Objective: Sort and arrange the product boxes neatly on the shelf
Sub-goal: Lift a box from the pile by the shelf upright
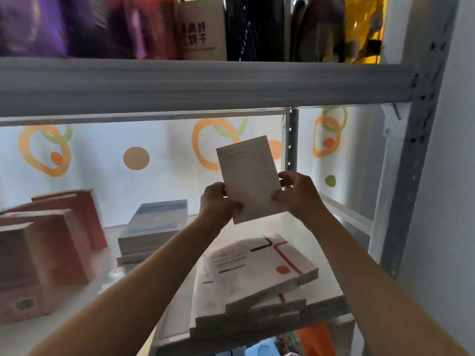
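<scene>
While the shelf (pixel 180 88) filled my view, pink boxes (pixel 51 242) stood at its left, a blue stack (pixel 154 227) mid-shelf, and a white stack (pixel 254 273) lay below my hands. My left hand (pixel 218 201) and right hand (pixel 298 194) held a pale box (pixel 249 178) upright in the air, fingers pinching its lower edges.

White backdrop (pixel 159 191) behind the shelf, printed with orange rings, green loops, orange and green dots. Grey wall (pixel 447 176) at right. Orange and blue items (pixel 308 340) below the shelf, blurred, can't tell what.
</scene>
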{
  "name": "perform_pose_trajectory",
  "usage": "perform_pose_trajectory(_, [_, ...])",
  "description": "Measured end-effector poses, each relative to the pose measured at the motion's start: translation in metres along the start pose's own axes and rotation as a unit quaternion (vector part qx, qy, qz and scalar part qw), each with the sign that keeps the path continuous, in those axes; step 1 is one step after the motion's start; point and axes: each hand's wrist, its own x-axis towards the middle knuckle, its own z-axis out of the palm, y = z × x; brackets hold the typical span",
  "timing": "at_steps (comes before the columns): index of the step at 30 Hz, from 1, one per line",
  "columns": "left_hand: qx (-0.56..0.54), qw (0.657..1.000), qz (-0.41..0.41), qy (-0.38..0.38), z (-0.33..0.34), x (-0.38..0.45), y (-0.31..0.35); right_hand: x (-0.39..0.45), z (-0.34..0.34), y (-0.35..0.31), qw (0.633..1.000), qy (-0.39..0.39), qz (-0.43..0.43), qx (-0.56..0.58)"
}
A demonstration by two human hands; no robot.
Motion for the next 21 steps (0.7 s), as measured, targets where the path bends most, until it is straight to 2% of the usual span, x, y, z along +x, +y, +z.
perform_pose_trajectory(5, [0.071, 0.997, 0.022, 0.005, 0.013, 0.050, -0.013, 0.027, 0.013, 0.038, 0.999, -0.012, -0.004, 0.047])
perform_pose_trajectory(10, [0.129, 0.990, 0.055, -0.027, 0.023, 0.076, -0.029, 0.042, 0.033, 0.087, 0.994, 0.010, 0.046, 0.098])
perform_pose_trajectory(14, [0.128, 0.988, 0.036, -0.077, 0.025, 0.085, -0.053, 0.049, 0.047, 0.104, 0.999, 0.013, 0.033, 0.034])
perform_pose_trajectory(21, [0.070, 0.996, 0.011, -0.062, 0.030, 0.085, -0.071, 0.048, 0.052, 0.107, 0.999, -0.003, 0.032, -0.040])
